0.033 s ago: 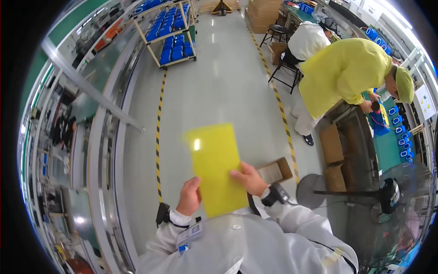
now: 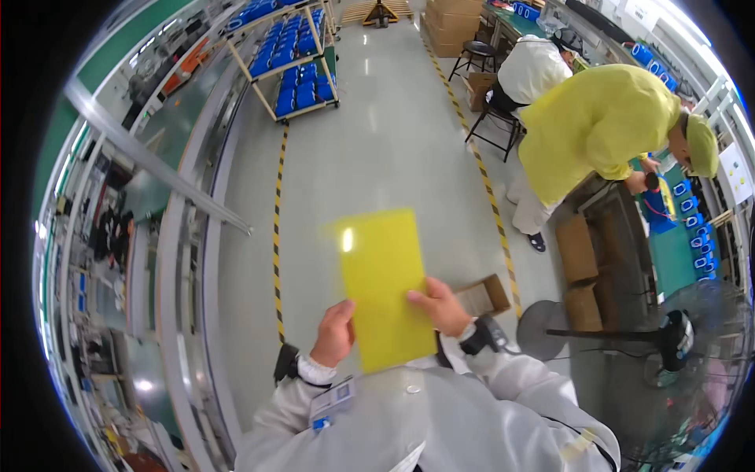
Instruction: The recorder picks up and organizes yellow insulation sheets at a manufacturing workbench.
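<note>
A flat, glossy yellow rectangular sheet (image 2: 387, 291) is held up in front of my torso, its long sides running away from me. My left hand (image 2: 333, 333) is closed on its left edge, low down. On the opposite edge, a little higher, my right hand (image 2: 440, 307) grips it with the thumb lying on top. The fingers of both hands are partly hidden behind the sheet. Its upper left edge looks blurred, and a bright reflection shows near the top corner.
An open carton (image 2: 481, 297) stands on the floor beyond my right hand. A fan (image 2: 675, 338) is at the right, before a green workbench (image 2: 672, 256) where a person in yellow (image 2: 594, 118) bends. A rolling rack (image 2: 303, 79) with blue items stands far left. Metal rails (image 2: 169, 259) line the left.
The sheet and both my hands sit slightly farther right in the picture. My grip on both edges looks the same.
</note>
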`<control>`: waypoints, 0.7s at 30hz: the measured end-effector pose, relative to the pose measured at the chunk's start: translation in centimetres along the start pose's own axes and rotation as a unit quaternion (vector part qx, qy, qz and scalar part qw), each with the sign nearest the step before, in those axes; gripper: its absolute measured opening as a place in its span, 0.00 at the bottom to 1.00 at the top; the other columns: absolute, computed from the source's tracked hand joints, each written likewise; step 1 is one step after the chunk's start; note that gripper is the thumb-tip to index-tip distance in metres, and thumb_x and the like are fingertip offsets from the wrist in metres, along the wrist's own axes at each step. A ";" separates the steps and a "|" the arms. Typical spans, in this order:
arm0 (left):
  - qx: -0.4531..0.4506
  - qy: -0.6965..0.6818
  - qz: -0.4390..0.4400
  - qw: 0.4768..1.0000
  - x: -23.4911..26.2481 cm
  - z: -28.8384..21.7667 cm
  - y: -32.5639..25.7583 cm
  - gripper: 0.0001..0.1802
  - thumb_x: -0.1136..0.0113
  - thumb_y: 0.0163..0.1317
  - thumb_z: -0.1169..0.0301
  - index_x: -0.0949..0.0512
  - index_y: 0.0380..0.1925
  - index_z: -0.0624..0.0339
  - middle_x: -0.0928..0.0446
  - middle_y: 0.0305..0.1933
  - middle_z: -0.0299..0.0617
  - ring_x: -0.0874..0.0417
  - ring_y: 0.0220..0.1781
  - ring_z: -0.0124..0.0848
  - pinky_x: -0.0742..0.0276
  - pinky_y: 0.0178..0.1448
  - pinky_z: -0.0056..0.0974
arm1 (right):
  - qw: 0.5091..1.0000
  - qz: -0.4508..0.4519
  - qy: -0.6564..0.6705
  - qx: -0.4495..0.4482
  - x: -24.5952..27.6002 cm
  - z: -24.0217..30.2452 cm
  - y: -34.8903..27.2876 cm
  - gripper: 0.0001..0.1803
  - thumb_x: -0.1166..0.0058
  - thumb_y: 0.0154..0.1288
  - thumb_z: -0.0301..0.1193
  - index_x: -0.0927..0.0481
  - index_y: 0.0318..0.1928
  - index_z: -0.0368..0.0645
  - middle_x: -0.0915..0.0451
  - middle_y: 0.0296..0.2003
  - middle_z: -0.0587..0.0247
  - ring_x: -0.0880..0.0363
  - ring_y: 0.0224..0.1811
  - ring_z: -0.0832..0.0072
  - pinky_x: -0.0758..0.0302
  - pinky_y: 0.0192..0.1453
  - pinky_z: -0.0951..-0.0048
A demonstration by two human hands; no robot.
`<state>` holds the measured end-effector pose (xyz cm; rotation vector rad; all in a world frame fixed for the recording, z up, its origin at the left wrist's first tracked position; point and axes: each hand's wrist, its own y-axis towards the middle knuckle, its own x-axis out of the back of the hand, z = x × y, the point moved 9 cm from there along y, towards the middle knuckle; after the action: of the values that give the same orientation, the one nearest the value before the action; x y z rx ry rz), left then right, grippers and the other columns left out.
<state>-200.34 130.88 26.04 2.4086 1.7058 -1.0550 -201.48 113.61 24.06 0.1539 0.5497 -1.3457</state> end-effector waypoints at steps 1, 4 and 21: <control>0.033 0.034 0.022 0.999 -0.1 -0.7 3.3 0.18 0.56 0.73 0.61 0.24 0.46 0.64 0.21 0.33 0.35 0.24 0.28 0.20 0.32 0.30 0.26 | 1.000 -0.023 -0.001 0.019 1.3 1.8 1.5 0.20 0.50 0.71 0.29 0.33 0.59 0.37 0.23 0.52 0.64 0.25 0.53 0.77 0.27 0.56 0.74; 0.040 0.089 0.060 0.993 -1.6 -3.3 14.0 0.19 0.56 0.73 0.58 0.23 0.43 0.62 0.25 0.24 0.29 0.35 0.18 0.16 0.45 0.21 0.25 | 0.996 -0.072 0.020 0.056 6.0 6.4 7.7 0.20 0.48 0.70 0.29 0.32 0.59 0.36 0.22 0.50 0.64 0.25 0.51 0.78 0.27 0.55 0.74; 0.044 0.046 0.164 0.984 -13.9 -22.3 66.2 0.19 0.60 0.74 0.62 0.26 0.49 0.66 0.22 0.33 0.33 0.28 0.28 0.17 0.34 0.32 0.24 | 0.985 -0.152 -0.003 0.079 31.2 31.8 48.5 0.21 0.48 0.69 0.29 0.33 0.59 0.37 0.24 0.52 0.65 0.25 0.51 0.80 0.29 0.55 0.75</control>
<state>-135.82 100.61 26.63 2.7052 1.2413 -1.0034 -142.51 84.45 27.28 0.2015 0.4721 -1.6878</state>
